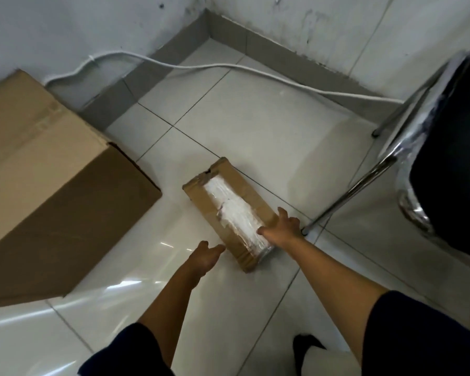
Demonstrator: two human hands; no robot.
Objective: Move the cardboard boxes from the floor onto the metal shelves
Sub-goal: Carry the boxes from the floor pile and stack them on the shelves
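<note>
Early stage, judging by the scene: both boxes are on the floor (255, 126) and no shelves are in view, so nothing shows as shelved. The small box (229, 210) is the one in hand: it lies flat on the tiles, long, skewed to the tile lines, its top covered in shiny clear tape over a white label. It's taped shut, contents not visible. Right hand (281, 226) is on the small box's near right end, fingers spread over the top edge, palm down; it reads as a first contact, not a closed grip. Left hand (205, 253) is just left of the small box's near end, fingers straight and loose, very near the side wall; can't tell if it touches. So the hands are apart, one each side of the box, neither clamped. Big box (46, 185) sits left of the small box, well apart, against the wall, also closed, seam taped, contents unknown. Right of the small box: a chair (432, 158) with chrome legs, one foot close to the right hand. A white cable (228, 67) runs along the wall beyond the small box. Left to do: close both hands, lift, carry to the shelves, then the big box, which probably needs a wider two-handed hold.
</note>
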